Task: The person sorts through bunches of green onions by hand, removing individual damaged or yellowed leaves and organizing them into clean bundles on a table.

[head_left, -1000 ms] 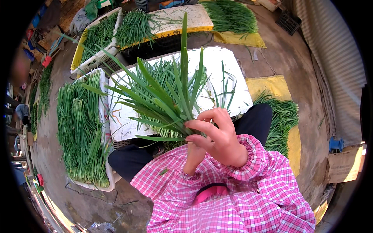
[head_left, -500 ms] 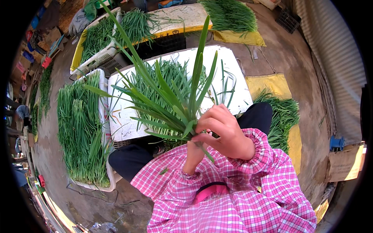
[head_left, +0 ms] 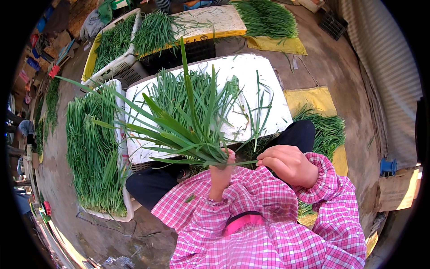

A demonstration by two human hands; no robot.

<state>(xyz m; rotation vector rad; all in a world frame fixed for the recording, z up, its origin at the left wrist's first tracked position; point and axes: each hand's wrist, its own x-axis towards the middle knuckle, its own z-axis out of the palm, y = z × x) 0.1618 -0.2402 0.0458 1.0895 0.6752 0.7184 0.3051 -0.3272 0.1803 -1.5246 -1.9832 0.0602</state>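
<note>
My left hand (head_left: 220,178) is closed round the base of a bunch of chives (head_left: 186,132), whose flat green leaves fan out up and to the left in front of my lap. To its right, my right hand (head_left: 290,165) has thumb and fingers pinched on the end of a single chive leaf (head_left: 244,163). That leaf stretches sideways from the bunch's base. Beyond the bunch, a pile of chives (head_left: 172,92) lies on a white board (head_left: 251,67). A few loose leaves (head_left: 258,110) rest at the board's right side.
A white crate (head_left: 120,96) full of chives stands at the left. More chives (head_left: 327,134) lie on a yellow sheet (head_left: 309,99) at my right. Behind the board are another filled crate (head_left: 130,56) and a second board (head_left: 210,22). A black crate (head_left: 333,24) sits far right.
My right hand has moved away from the bunch to the right, drawing a leaf out sideways. The bunch in my left hand has tilted lower and leftward.
</note>
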